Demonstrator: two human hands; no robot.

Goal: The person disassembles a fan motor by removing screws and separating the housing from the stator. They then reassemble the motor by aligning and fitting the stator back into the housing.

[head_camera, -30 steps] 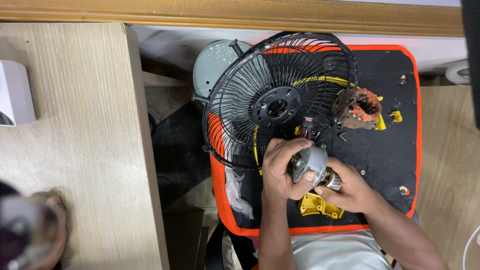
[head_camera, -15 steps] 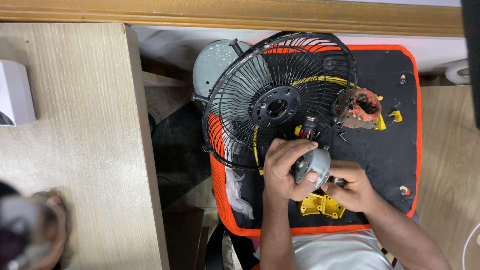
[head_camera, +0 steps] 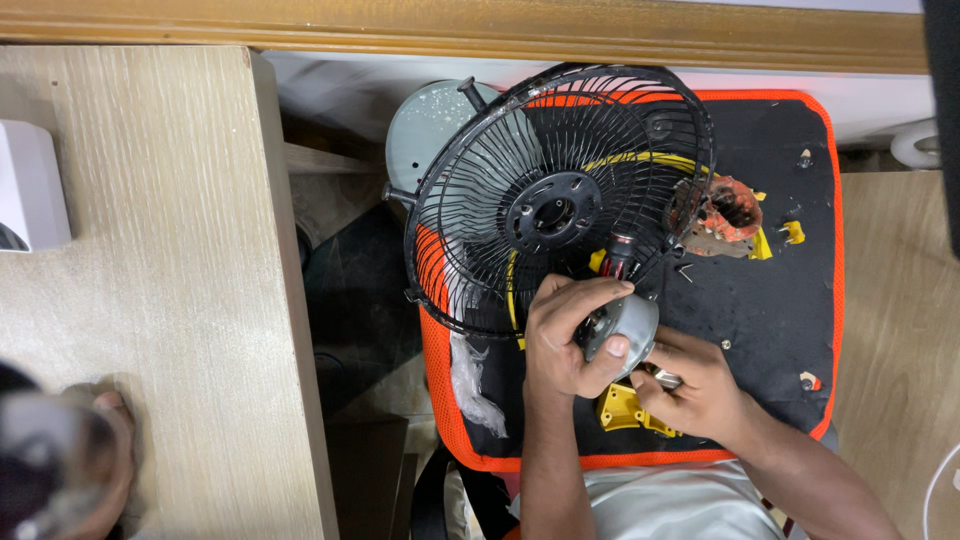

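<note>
Motor housing [head_camera: 622, 322], a small grey metal piece, is sitting between our two hands at the near middle of the black mat [head_camera: 770, 300] with its orange border. Going left to right: the wooden table [head_camera: 150, 250] is lying to the left, then the black wire fan guard [head_camera: 555, 195] is resting tilted on the mat's far left part. Our left hand [head_camera: 565, 340] is wrapping around the housing to steady it. Our right hand [head_camera: 700, 385] is pinching a slim metal tool [head_camera: 665, 379] against its right side. A copper-wound stator [head_camera: 722, 215] is lying farther right, apart.
</note>
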